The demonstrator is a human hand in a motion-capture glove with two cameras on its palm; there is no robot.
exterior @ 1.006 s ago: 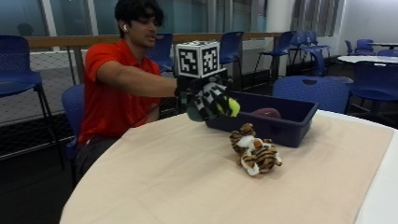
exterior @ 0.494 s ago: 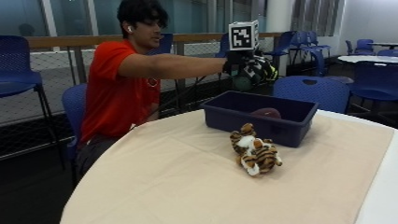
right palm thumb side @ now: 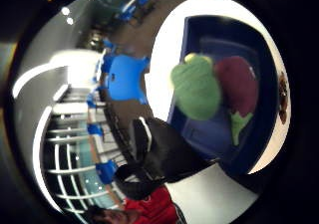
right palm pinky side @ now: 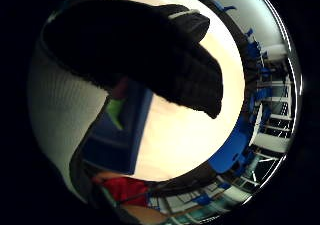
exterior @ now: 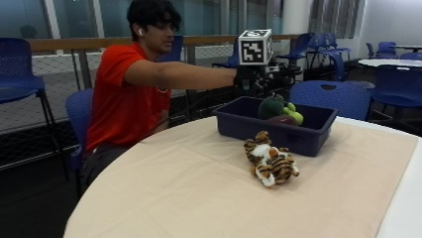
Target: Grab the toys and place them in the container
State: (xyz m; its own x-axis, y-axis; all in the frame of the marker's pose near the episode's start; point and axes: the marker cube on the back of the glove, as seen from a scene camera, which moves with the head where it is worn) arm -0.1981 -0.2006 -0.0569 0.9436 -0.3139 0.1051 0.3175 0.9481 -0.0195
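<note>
A tiger toy (exterior: pixel 271 162) lies on the table (exterior: pixel 198 193) well short of the gloved right hand (exterior: pixel 264 79), which hovers released and empty above the blue container (exterior: pixel 277 130) holding a green toy (exterior: pixel 276 108).

Blue chairs (exterior: pixel 330 96), railing (exterior: pixel 79 44) and dark windows behind.
</note>
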